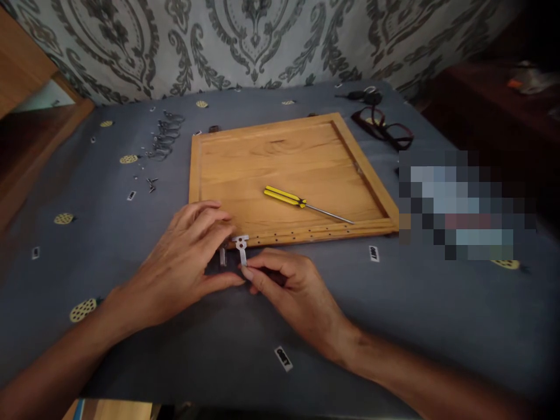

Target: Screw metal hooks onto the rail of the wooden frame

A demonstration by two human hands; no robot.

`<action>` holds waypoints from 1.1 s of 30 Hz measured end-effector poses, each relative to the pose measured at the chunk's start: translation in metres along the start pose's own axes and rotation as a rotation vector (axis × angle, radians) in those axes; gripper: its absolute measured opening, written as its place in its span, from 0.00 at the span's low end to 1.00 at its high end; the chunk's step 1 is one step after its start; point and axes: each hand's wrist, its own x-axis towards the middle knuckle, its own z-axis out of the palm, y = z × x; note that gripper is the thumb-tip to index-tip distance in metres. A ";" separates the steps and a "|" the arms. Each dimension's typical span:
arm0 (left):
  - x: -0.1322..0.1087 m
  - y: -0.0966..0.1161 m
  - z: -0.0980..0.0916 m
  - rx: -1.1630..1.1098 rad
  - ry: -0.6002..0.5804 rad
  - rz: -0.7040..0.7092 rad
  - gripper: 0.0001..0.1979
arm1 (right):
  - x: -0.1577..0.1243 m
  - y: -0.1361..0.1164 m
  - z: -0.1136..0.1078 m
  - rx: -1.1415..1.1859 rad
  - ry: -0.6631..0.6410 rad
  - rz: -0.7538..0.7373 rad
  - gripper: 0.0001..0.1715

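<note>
A light wooden framed panel [245, 169] lies on the dark blue patterned cloth. Two rows of small dark holes run along its near edge. My right hand [301, 291] pinches the lower end of a flat, T-shaped metal hinge plate [241, 248] between thumb and finger, with the plate's wide top at that edge. A second metal piece [223, 255] shows just left of it, partly behind my left fingers. My left hand [188, 265] rests its fingers on the panel's near left corner, thumb apart below. On the panel lies a yellow-handled screwdriver [286, 197].
Several metal fittings [164, 137] lie in a row left of the panel, with small screws [151, 185] nearer me. Eyeglasses [385, 128] and keys [365, 95] lie at the back right. A blurred-out item [464, 204] sits on the right. Patterned curtain [254, 41] hangs behind.
</note>
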 end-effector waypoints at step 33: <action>0.000 0.003 -0.002 -0.069 -0.039 -0.067 0.23 | 0.006 0.001 0.000 -0.037 -0.037 0.042 0.10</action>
